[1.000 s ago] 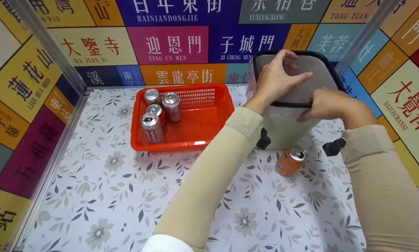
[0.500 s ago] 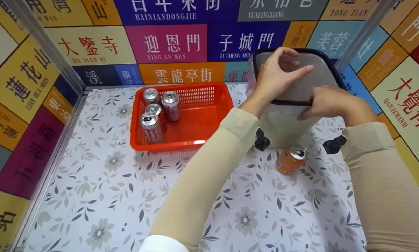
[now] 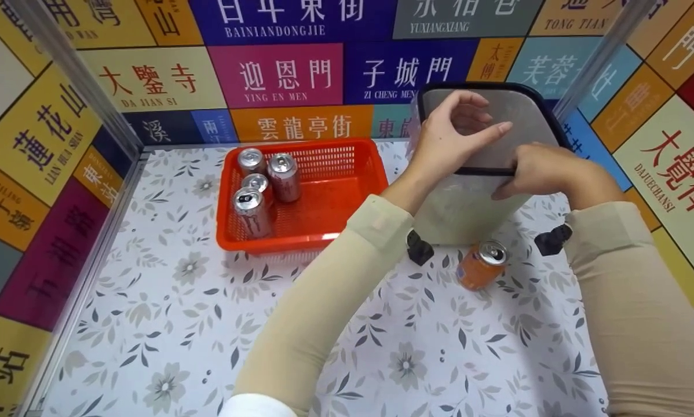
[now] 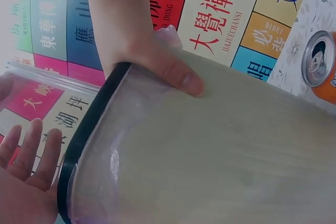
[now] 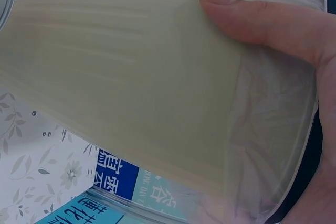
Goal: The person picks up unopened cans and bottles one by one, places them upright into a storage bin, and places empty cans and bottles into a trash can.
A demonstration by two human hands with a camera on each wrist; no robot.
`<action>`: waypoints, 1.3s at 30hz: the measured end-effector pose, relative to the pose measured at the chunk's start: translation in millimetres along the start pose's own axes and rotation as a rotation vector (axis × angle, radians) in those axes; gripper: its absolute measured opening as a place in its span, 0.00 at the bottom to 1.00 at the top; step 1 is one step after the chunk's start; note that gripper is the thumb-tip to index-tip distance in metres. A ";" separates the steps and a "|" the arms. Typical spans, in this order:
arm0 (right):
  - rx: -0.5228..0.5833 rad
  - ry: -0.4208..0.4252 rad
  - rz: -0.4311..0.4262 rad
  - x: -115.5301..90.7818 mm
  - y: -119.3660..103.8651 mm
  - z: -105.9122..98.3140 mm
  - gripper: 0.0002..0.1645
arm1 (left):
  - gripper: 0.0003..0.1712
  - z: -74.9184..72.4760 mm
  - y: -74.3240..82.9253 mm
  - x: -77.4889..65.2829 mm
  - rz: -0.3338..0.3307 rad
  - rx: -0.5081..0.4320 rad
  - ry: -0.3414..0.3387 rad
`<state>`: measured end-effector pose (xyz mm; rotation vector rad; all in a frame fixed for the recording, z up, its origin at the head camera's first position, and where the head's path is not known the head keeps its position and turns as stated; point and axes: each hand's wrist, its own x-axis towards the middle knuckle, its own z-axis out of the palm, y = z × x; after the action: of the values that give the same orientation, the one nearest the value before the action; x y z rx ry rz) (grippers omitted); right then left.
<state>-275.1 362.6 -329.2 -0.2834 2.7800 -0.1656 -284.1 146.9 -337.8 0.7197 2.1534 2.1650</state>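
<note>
A pale cream waste bin [image 3: 468, 208] with a black rim and a thin clear liner stands at the back right of the desk [image 3: 208, 341], which is covered in a white cloth printed with grey leaves and flowers. The right hand [image 3: 541, 172] grips the bin at its near rim, the fingers curled over the black edge and the thumb pressed flat on the outer wall, as the right wrist view shows. The left hand [image 3: 448, 139] hovers at the bin's left rim over the opening with its fingers spread and relaxed, holding nothing; the left wrist view shows those fingers [image 4: 26, 150] straight, just beside the rim. An orange drink can [image 3: 481, 265] stands on the desk just in front of the bin; its label cannot be read. To the left, a red plastic basket [image 3: 335, 191] holds four silver-topped cans [image 3: 263, 182] grouped in its left half, with no print legible. The walls behind are tiled with coloured sign panels reading "BAINIANDONGJIE", "YING EN MEN" [image 3: 276, 97], "ZI CHENG MEN", "DA JIAN SI", "LIAN HUA SHAN", "YUXIANGXIANG", "TONG TIAN" and "DAJUECHANSI" [image 3: 654, 186], each under Chinese characters.
</note>
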 end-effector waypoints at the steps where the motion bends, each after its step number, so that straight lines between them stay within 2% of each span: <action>1: -0.001 0.000 0.000 -0.1 0.0 0.4 0.32 | 0.26 -0.3 -0.2 -2.7 0.001 -0.005 -0.002; 12: 0.013 0.006 -0.022 -0.4 0.1 0.4 0.31 | 0.25 -10.2 -3.9 -36.6 0.098 -0.069 -0.070; 14: 0.013 0.004 -0.013 -0.5 0.0 -0.1 0.28 | 0.25 -11.8 -6.8 -43.5 0.108 -0.085 -0.080; 16: 0.017 0.006 -0.008 -0.7 0.2 0.0 0.26 | 0.25 -13.0 -11.7 -50.4 0.145 -0.121 -0.095; 21: 0.034 0.009 -0.011 -0.8 -0.5 0.9 0.24 | 0.24 -16.4 -27.1 -67.9 0.195 -0.151 -0.125; 28: 0.019 0.012 -0.023 -0.4 -0.6 2.3 0.24 | 0.23 -12.3 -54.5 -91.5 0.136 -0.110 -0.166; 33: -0.014 0.024 -0.035 0.7 -1.0 2.3 0.23 | 0.23 -5.0 -82.3 -106.3 0.078 -0.067 -0.170; 39: -0.001 0.022 -0.038 -0.7 0.0 1.7 0.24 | 0.24 5.1 -116.1 -122.3 -0.025 -0.072 -0.174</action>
<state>-273.9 362.6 -330.6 -0.3365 2.7982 -0.1781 -209.3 119.6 -486.5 0.8368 1.9792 2.0704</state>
